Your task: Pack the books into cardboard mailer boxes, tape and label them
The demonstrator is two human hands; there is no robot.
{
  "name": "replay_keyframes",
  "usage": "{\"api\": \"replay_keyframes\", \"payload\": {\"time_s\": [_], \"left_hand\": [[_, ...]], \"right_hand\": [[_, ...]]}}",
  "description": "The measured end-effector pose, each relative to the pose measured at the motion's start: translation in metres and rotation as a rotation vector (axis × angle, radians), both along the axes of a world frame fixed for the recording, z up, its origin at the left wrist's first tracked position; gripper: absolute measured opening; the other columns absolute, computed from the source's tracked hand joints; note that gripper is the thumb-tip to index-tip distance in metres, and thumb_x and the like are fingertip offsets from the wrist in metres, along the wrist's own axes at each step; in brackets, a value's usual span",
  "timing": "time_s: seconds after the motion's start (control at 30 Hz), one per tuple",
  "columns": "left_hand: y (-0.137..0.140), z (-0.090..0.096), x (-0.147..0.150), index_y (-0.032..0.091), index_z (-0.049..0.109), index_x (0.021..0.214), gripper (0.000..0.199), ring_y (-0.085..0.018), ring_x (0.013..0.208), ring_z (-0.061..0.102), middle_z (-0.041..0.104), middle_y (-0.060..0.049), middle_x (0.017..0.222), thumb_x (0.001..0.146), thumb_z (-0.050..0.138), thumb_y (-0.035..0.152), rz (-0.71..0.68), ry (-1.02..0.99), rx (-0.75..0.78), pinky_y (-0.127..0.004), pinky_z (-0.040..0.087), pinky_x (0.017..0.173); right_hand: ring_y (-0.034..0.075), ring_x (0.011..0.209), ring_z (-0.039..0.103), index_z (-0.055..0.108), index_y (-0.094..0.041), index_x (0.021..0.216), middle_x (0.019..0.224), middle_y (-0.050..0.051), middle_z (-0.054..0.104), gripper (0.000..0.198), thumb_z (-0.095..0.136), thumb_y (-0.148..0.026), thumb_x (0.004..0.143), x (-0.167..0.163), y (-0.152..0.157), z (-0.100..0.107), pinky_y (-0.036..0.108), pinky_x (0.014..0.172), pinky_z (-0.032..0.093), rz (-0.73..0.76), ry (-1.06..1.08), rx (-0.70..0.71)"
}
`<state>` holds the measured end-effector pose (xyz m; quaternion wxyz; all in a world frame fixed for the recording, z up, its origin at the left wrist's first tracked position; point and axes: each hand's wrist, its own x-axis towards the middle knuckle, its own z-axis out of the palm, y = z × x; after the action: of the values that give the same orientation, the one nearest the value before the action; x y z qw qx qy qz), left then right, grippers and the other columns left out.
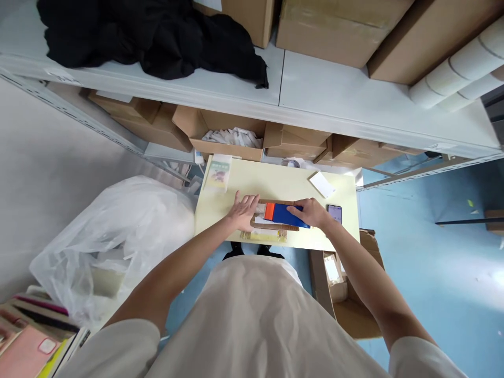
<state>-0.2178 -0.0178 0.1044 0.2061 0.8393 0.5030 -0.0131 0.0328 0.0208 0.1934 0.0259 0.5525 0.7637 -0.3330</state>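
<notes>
Right hand [309, 212] clamped on the right part of a blue packet [290, 216], thumb laid across the top, fingers toward the far side. That hold probably kept the packet level and left its orange end [269, 211] uncovered. Left hand [242, 212] against the left end of a small cardboard box [275, 227], fingers a little spread; cannot tell whether they pinched the wall or only leaned on it. Likely a brace, set against any push from the right.

Packet lay lengthwise along the open box, between the 2 hands; how deep it sat, unclear. Box near the person's edge of the table [268, 178], within easy reach of both arms. A yellow strip [268, 236] showed along its near side.

Farther out, a phone [334, 212] lay just beyond the right wrist, screen up, perhaps for a glance. White card [322, 184], booklet [217, 174] and a roll of tape [292, 163] kept to the far side, leaving the near side to the box.

On the floor, right, 1 open carton [362, 315], close enough to reach down into. Left of the table, a bulging plastic bag [145, 226]. Beyond, a shelf [334, 94] bore black cloth [165, 39] and white rolls [464, 65].
</notes>
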Motion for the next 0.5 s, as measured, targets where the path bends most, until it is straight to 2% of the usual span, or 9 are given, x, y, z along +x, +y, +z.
{"api": "replay_keyframes", "payload": {"time_s": [0.13,0.27,0.4,0.5], "left_hand": [[0.001,0.001,0.003,0.006,0.021,0.143,0.105,-0.037,0.12,0.039,0.045,-0.022,0.132,0.053,0.067,0.035,-0.002,0.004,-0.005,-0.059,-0.006,0.108],[0.001,0.002,0.002,0.006,0.023,0.142,0.1,-0.037,0.12,0.04,0.045,-0.022,0.132,0.056,0.064,0.038,-0.002,0.012,0.001,-0.057,-0.006,0.109],[0.003,0.003,-0.006,0.008,0.026,0.141,0.095,-0.036,0.12,0.04,0.046,-0.021,0.132,0.058,0.062,0.036,-0.032,0.041,-0.001,-0.057,-0.007,0.109],[0.004,0.007,-0.011,0.006,0.026,0.141,0.094,-0.035,0.121,0.041,0.045,-0.022,0.133,0.058,0.061,0.033,-0.053,0.078,0.007,-0.054,-0.008,0.11]], "right_hand": [[0.015,0.053,0.051,0.061,-0.021,0.061,0.059,0.005,0.062,0.047,0.046,-0.06,0.082,0.026,0.004,0.002,0.027,0.053,0.034,0.011,-0.032,-0.001],[0.014,0.05,0.046,0.052,-0.021,0.051,0.05,0.002,0.053,0.049,0.049,-0.062,0.079,0.077,0.01,0.0,0.027,0.052,0.032,-0.011,-0.072,0.022],[0.013,0.051,0.046,0.048,-0.021,0.053,0.053,0.0,0.052,0.048,0.046,-0.06,0.08,0.121,0.011,-0.017,0.026,0.054,0.034,-0.02,-0.048,-0.009],[0.013,0.054,0.048,0.051,-0.02,0.056,0.055,0.0,0.053,0.046,0.046,-0.059,0.08,0.13,0.01,-0.038,0.026,0.056,0.035,-0.01,-0.009,-0.022]]}}
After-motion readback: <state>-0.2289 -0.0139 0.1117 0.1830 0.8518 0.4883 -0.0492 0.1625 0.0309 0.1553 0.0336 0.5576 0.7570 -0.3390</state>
